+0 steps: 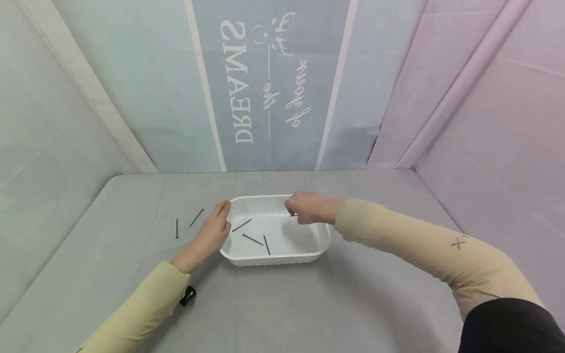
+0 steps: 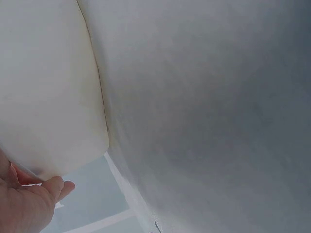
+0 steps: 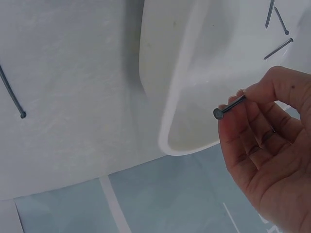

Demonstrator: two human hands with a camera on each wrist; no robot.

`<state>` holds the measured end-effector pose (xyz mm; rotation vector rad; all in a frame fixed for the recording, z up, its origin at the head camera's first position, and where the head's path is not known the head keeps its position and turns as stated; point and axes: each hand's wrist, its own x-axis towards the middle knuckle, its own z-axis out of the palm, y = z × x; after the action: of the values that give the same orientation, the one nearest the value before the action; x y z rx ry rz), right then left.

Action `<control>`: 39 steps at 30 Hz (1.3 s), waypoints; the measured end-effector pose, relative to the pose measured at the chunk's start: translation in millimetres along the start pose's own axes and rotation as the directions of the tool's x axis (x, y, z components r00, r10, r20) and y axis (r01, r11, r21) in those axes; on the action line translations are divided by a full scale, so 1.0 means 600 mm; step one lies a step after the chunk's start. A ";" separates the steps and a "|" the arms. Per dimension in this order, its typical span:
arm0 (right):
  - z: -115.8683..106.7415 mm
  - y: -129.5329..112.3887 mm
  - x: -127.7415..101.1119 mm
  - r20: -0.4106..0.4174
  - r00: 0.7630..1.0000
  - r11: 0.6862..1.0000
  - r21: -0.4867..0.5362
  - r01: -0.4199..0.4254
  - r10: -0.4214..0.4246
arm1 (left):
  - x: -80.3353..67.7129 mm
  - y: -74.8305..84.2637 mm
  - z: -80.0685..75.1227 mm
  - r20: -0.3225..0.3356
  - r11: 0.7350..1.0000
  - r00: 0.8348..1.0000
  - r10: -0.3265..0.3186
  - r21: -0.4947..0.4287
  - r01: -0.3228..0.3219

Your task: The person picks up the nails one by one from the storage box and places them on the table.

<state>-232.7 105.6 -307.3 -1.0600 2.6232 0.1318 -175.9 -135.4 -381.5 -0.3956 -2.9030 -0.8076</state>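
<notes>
A white plastic tray (image 1: 273, 257) sits mid-table with three dark nails (image 1: 252, 239) lying in it. My left hand (image 1: 215, 226) rests with straight fingers against the tray's left rim; in the left wrist view the hand (image 2: 29, 204) lies by the tray's outer wall (image 2: 48, 97). Over the tray's far right part, my right hand (image 1: 303, 208) pinches a dark nail. In the right wrist view that nail (image 3: 229, 107) shows head-first between thumb and fingers of the right hand (image 3: 267, 145), above the tray (image 3: 194, 73).
Two more nails (image 1: 177, 228) (image 1: 196, 217) lie on the grey tablecloth (image 1: 309, 304) left of the tray; one nail (image 3: 12, 92) shows in the right wrist view. Printed fabric walls enclose the table on three sides. A small black clip (image 1: 187, 295) hangs at my left sleeve.
</notes>
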 end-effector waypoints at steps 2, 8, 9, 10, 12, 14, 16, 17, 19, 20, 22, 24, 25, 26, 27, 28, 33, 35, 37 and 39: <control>-0.002 0.002 -0.004 -0.004 1.000 1.000 -0.003 -0.001 0.001 | -0.001 -0.001 0.000 -0.001 1.000 1.000 0.003 -0.005 -0.003; -0.009 0.007 -0.016 -0.011 1.000 1.000 0.009 -0.001 0.001 | -0.002 -0.003 0.000 -0.010 1.000 1.000 0.011 -0.007 -0.011; -0.009 0.009 -0.018 -0.012 1.000 1.000 0.015 0.000 0.000 | -0.002 -0.003 0.000 -0.011 1.000 1.000 0.010 -0.007 -0.011; -0.009 0.010 -0.019 -0.013 1.000 1.000 0.024 -0.001 0.002 | -0.002 -0.003 0.001 -0.012 1.000 1.000 0.010 -0.006 -0.010; -0.010 0.013 -0.023 -0.022 1.000 1.000 0.030 -0.001 0.002 | -0.002 -0.003 0.001 -0.013 1.000 1.000 0.009 -0.005 -0.009; -0.010 0.017 -0.025 -0.034 0.999 0.999 0.036 0.000 0.001 | -0.002 -0.002 0.000 -0.014 1.000 1.000 0.007 -0.006 -0.007; -0.010 0.020 -0.028 -0.045 0.999 0.999 0.044 0.001 0.001 | -0.001 0.000 0.000 -0.014 1.000 1.000 0.006 -0.006 -0.006; -0.011 0.021 -0.030 -0.049 0.999 0.999 0.048 0.001 0.001 | 0.000 0.000 0.000 -0.013 1.000 1.000 0.005 -0.005 -0.005; -0.012 0.024 -0.034 -0.047 0.999 0.998 0.066 -0.005 0.008 | 0.000 0.001 -0.001 -0.012 1.000 1.000 0.005 -0.004 -0.005; -0.013 0.026 -0.036 -0.046 0.999 0.997 0.076 -0.009 0.012 | 0.000 0.001 -0.001 -0.011 1.000 1.000 0.006 -0.004 -0.006; -0.015 0.027 -0.041 -0.047 0.999 0.995 0.097 -0.019 0.023 | 0.001 0.001 -0.001 -0.012 1.000 1.000 0.007 -0.002 -0.007; -0.017 0.030 -0.046 -0.052 0.998 0.993 0.112 -0.026 0.032 | 0.001 0.001 -0.001 -0.013 1.000 1.000 0.009 -0.002 -0.009; -0.017 0.031 -0.048 -0.056 0.998 0.992 0.122 -0.030 0.037 | 0.001 0.001 -0.001 -0.013 1.000 1.000 0.009 -0.001 -0.009; -0.018 0.032 -0.050 -0.060 0.997 0.991 0.129 -0.033 0.041 | 0.001 0.001 -0.001 -0.012 1.000 1.000 0.009 -0.002 -0.009; -0.018 0.033 -0.053 -0.064 0.997 0.990 0.135 -0.037 0.046 | 0.001 0.001 -0.001 -0.011 1.000 1.000 0.008 -0.003 -0.008; -0.017 0.034 -0.055 -0.066 0.997 0.989 0.145 -0.040 0.050 | 0.001 0.001 -0.001 -0.010 1.000 1.000 0.007 -0.004 -0.007; -0.014 0.042 -0.066 -0.073 0.995 0.984 0.167 -0.060 0.073 | 0.001 0.000 -0.001 -0.006 1.000 1.000 0.006 -0.003 -0.006; -0.014 0.045 -0.070 -0.078 0.994 0.983 0.172 -0.067 0.082 | 0.001 -0.001 -0.001 -0.008 1.000 1.000 0.009 -0.003 -0.009; -0.013 0.048 -0.075 -0.087 0.993 0.981 0.181 -0.067 0.084 | 0.001 -0.001 -0.001 -0.010 1.000 1.000 0.012 -0.004 -0.012; -0.013 0.051 -0.081 -0.103 0.992 0.981 0.188 -0.055 0.076 | 0.001 -0.002 -0.001 -0.013 1.000 1.000 0.015 -0.004 -0.015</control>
<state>-222.7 158.2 -285.5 -0.9426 2.7057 -0.1575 -176.5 -136.3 -381.5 -0.4109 -2.8835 -0.8111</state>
